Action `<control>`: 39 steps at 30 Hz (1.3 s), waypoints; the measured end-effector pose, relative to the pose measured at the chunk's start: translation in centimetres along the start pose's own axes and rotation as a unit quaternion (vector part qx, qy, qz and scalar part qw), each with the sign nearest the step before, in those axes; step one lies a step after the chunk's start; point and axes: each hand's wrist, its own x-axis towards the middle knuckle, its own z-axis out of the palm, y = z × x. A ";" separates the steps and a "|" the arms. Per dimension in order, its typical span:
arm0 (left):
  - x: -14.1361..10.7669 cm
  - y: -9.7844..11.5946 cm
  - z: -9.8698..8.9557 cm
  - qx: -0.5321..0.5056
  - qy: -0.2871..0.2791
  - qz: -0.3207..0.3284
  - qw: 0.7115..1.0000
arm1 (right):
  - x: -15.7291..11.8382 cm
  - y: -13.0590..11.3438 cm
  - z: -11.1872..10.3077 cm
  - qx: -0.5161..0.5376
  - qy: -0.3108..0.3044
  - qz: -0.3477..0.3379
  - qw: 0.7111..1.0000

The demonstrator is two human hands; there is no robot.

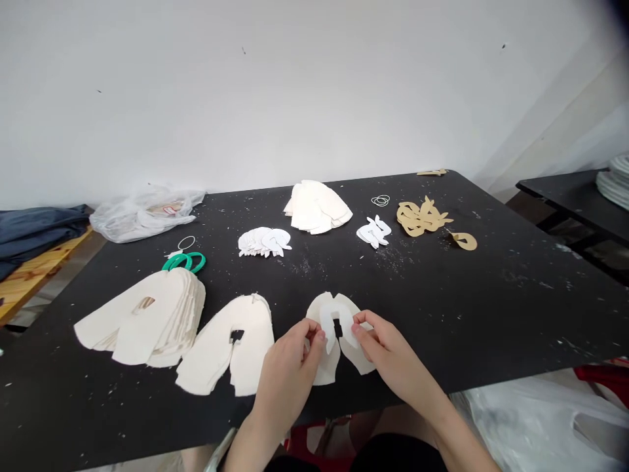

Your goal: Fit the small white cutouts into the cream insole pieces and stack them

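A small white horseshoe-shaped piece lies over a larger cream arch-shaped piece at the table's front edge. My left hand pinches the small piece's left side between thumb and fingertips. On its right side, my right hand is closed in a pinch too, covering part of that edge. Through the middle gap of both pieces the dark table shows. Just left of my left hand rests another cream arch-shaped stack, slit from its central notch down.
Farther left lies a thick cream stack, with green rings behind it. White curved pieces, a cream pile, more white pieces and tan cutouts lie farther back. A plastic bag sits back left.
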 end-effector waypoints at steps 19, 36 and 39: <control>-0.3 0.7 0.8 0.086 -0.008 -0.023 0.996 | -1.1 1.1 2.4 -0.310 0.179 -0.066 0.931; -0.5 0.3 2.0 0.148 0.093 0.030 0.984 | 0.0 3.4 3.1 -0.304 0.206 -0.176 0.913; -0.5 0.2 2.2 0.143 0.091 0.032 0.985 | 0.1 3.6 3.1 -0.292 0.204 -0.188 0.915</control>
